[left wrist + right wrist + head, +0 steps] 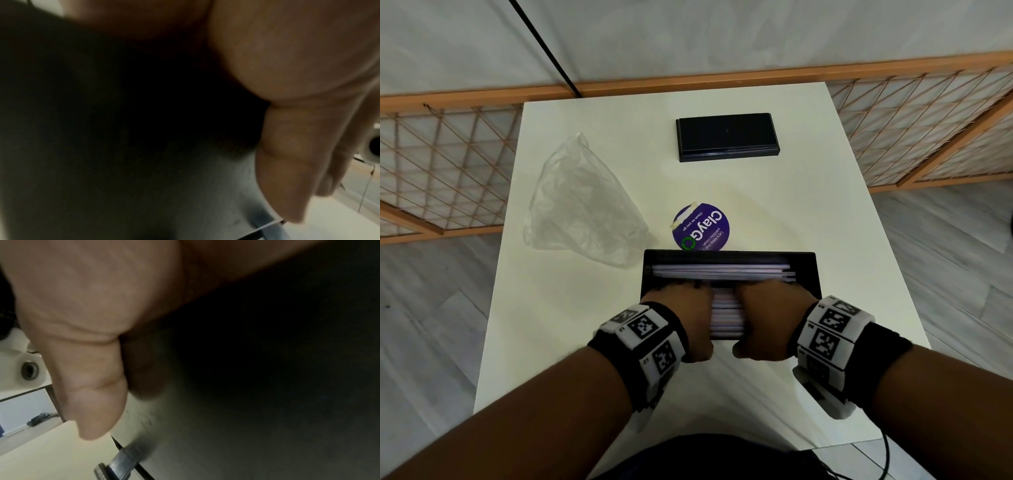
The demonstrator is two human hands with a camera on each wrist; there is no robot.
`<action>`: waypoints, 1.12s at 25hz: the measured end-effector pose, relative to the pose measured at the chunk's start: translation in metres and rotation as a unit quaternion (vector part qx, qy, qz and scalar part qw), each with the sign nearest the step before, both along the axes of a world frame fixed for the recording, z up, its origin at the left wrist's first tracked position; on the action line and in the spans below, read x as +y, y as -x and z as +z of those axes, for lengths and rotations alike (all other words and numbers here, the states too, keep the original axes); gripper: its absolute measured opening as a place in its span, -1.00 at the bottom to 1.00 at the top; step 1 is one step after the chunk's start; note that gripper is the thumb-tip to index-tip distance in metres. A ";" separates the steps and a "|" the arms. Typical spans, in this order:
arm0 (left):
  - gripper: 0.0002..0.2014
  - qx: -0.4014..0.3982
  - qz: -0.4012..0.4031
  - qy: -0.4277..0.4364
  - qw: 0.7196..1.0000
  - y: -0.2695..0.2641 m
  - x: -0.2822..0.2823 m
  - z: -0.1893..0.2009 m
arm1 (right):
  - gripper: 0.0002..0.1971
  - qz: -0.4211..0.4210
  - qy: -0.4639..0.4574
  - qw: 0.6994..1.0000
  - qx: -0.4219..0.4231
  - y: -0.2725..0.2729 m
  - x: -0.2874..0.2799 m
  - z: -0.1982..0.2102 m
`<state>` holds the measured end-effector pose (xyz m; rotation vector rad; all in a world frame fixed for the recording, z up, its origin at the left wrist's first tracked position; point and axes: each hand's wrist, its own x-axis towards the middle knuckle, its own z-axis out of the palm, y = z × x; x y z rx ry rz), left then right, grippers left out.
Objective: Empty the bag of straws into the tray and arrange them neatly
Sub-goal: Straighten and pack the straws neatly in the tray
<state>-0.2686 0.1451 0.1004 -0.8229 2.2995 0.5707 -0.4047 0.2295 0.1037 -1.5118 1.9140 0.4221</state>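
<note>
A black tray (729,255) sits in the middle of the white table, filled with pale purple-white straws (722,272) lying lengthwise. My left hand (681,308) and right hand (767,308) are side by side over the tray's near half. Their fingers curl down onto the straws and are hidden behind the knuckles. Both thumbs lie outside against the near wall. The left wrist view shows my left thumb (287,154) along the dark tray wall (144,178); the right wrist view shows my right thumb (88,378) likewise. The clear plastic bag (585,212) lies crumpled and empty to the left.
A flat black rectangular box or lid (726,137) lies at the table's far side. A round purple sticker (702,228) is just beyond the tray. A wooden lattice screen (928,130) stands behind the table (808,212). Grey floor lies on both sides.
</note>
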 end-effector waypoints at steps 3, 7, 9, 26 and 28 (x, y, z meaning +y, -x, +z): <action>-0.22 -0.006 -0.005 -0.008 1.000 0.001 -0.002 -0.001 | -0.30 -0.001 0.008 1.000 0.003 0.000 -0.001 -0.002; -0.28 0.006 -0.019 0.015 1.000 0.000 -0.001 0.005 | -0.27 0.004 0.011 1.000 -0.004 0.002 -0.001 -0.003; -0.34 0.043 -0.040 0.043 0.997 -0.004 0.001 0.012 | -0.27 0.018 0.002 1.000 0.002 0.002 -0.002 -0.003; -0.42 -0.001 -0.030 0.004 1.000 -0.005 -0.002 -0.006 | -0.48 0.002 -0.011 1.000 0.006 0.002 0.002 0.003; -0.41 -0.001 -0.028 -0.001 1.000 -0.005 -0.003 -0.006 | -0.46 -0.004 -0.011 1.000 -0.001 0.002 0.003 0.003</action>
